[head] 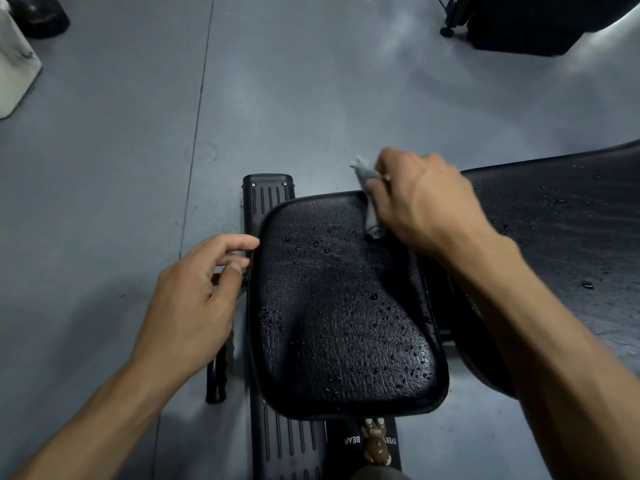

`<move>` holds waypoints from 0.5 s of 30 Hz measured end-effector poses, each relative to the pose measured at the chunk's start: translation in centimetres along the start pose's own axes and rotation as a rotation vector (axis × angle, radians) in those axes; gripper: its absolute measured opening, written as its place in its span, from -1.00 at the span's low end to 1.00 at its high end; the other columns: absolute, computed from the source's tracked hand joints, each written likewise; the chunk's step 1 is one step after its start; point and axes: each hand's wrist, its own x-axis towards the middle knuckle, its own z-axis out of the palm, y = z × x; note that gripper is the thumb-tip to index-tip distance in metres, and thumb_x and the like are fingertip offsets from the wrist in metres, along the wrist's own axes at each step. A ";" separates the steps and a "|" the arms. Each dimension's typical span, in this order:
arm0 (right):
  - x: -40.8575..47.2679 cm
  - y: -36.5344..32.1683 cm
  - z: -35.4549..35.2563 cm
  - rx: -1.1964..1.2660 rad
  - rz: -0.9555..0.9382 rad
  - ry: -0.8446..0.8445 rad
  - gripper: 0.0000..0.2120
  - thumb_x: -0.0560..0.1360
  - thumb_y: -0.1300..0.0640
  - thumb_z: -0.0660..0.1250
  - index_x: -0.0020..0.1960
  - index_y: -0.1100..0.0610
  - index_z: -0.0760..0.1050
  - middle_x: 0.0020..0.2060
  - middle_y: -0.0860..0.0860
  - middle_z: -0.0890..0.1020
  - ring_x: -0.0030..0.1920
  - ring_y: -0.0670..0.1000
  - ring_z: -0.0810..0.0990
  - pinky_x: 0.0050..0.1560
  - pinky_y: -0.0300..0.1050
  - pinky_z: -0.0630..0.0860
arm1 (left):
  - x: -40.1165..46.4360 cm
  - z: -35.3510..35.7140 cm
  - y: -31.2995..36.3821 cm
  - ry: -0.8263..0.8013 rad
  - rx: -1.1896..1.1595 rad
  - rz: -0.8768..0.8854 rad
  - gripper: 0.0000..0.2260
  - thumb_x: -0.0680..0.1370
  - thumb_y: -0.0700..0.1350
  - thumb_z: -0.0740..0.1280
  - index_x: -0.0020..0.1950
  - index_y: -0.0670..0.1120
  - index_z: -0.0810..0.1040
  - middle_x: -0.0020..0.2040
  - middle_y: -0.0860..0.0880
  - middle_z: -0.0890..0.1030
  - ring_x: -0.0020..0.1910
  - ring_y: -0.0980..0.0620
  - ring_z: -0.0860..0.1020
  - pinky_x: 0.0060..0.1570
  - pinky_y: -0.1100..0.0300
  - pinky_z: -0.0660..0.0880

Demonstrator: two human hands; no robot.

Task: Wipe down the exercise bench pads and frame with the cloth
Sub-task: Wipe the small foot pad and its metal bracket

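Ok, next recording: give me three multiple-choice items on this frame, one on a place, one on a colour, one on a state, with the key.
1. Where on the seat pad is the cloth?
A. at its far edge, near the right corner
B. at its near edge
C. on the floor beside it

2. What colour is the cloth?
A. red
B. grey
C. yellow

3. What is the state of the seat pad's surface?
A. dry and dusty
B. covered by a towel
C. beaded with water droplets

Key:
1 A: the right hand holds the cloth against the pad's far edge, towards the backrest pad.
2 B: the fabric sticking out of the hand is pale grey.
3 C: small droplets dot the black pad, while the left hand rests at its left edge.
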 end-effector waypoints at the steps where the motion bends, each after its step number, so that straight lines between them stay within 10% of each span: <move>1: -0.1 0.7 -0.3 -0.004 0.030 0.011 -0.74 0.65 -0.09 0.18 0.15 0.09 0.45 0.03 0.28 0.60 0.01 0.34 0.56 -0.14 0.05 0.31 | 0.0 0.0 0.0 -0.003 -0.005 -0.002 -0.69 0.64 -0.21 0.28 0.15 0.21 0.62 -0.03 0.20 0.67 0.00 0.31 0.62 -0.13 0.54 0.41; 15: -0.2 -1.2 -0.4 -0.138 -0.013 0.033 -0.73 0.70 -0.04 0.09 0.17 0.14 0.39 0.02 0.28 0.60 0.02 0.38 0.59 -0.18 0.03 0.27 | 0.4 0.1 -0.2 0.021 -0.035 -0.010 -0.66 0.63 -0.25 0.27 0.14 0.18 0.64 -0.07 0.18 0.68 0.02 0.26 0.64 0.04 0.28 0.54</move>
